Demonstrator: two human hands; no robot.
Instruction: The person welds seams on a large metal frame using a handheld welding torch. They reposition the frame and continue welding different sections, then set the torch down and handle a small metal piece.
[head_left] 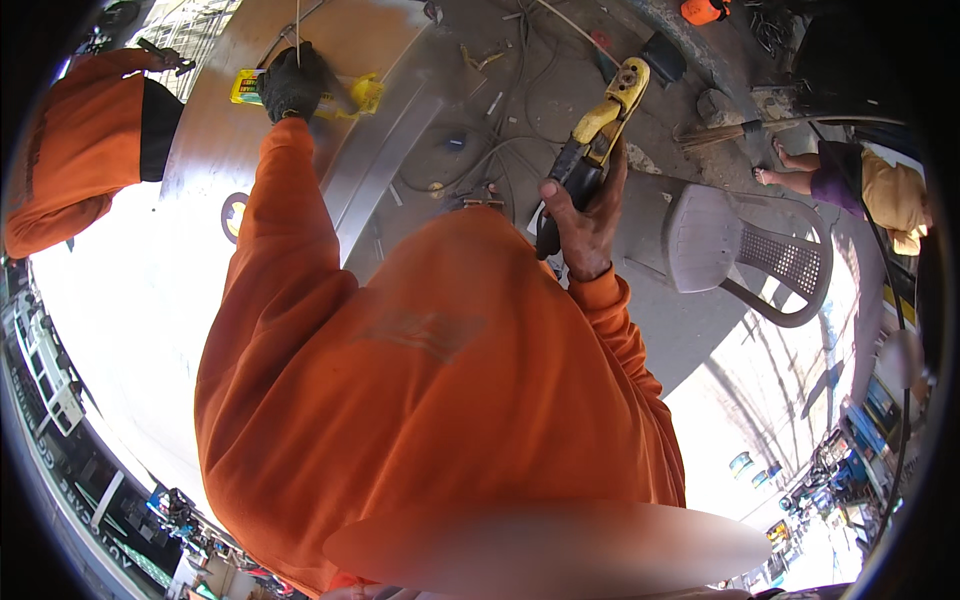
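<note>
My left hand [290, 86], in a dark glove, is closed around a thin pale rod [298, 22] that points up and away. Beneath and beside that hand lies a yellow packet [366, 94] on the brown sheet, and a dark tool, partly hidden by the glove, rests there too. Bare fingers of my right hand [590, 215] wrap the black handle of a yellow-headed welding electrode holder [598, 125]. Another thin rod [575, 32] sticks out of the holder's head toward the upper left.
At left stands a person in orange [85, 150]. A plastic chair [705, 240] is to my right, and another person's legs [795, 170] show beyond it. Cables [500, 110] and scraps lie on the floor. An orange object [705, 10] sits at the top right.
</note>
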